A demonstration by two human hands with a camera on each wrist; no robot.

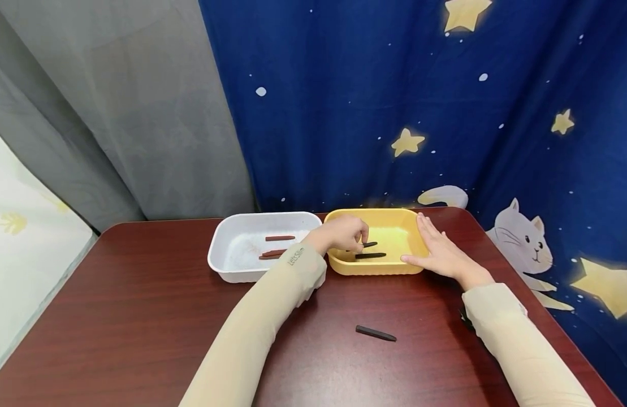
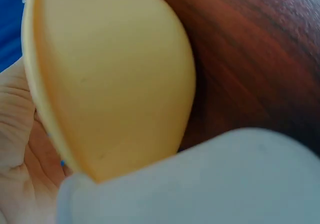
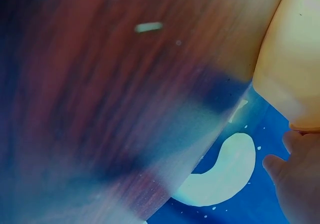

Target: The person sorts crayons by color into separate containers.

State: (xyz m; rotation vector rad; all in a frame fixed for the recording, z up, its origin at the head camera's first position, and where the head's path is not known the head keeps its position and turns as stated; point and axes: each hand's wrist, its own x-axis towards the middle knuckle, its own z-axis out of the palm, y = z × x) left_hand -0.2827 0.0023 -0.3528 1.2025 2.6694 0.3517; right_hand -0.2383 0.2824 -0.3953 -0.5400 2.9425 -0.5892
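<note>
My left hand [image 1: 345,233] reaches over the near-left rim of the yellow basket [image 1: 374,268]. Its curled fingertips pinch a black crayon [image 1: 371,244] low inside the basket, with the crayon's ends showing on both sides of them. Just nearer, a second black crayon [image 1: 370,255] lies on the basket floor. At the basket's right end, my right hand [image 1: 442,251] rests with straight fingers against the rim. In the left wrist view the basket's yellow wall [image 2: 115,84] hides the fingertips. The right wrist view shows only part of the right hand [image 3: 305,179] beside the basket.
A white basket [image 1: 226,276] with several reddish-brown crayons [image 1: 280,238] stands left of the yellow one, partly behind the left sleeve. Another black crayon [image 1: 376,333] lies on the dark red table [image 1: 155,316] in front. Curtains [image 1: 344,102] hang behind the table's far edge.
</note>
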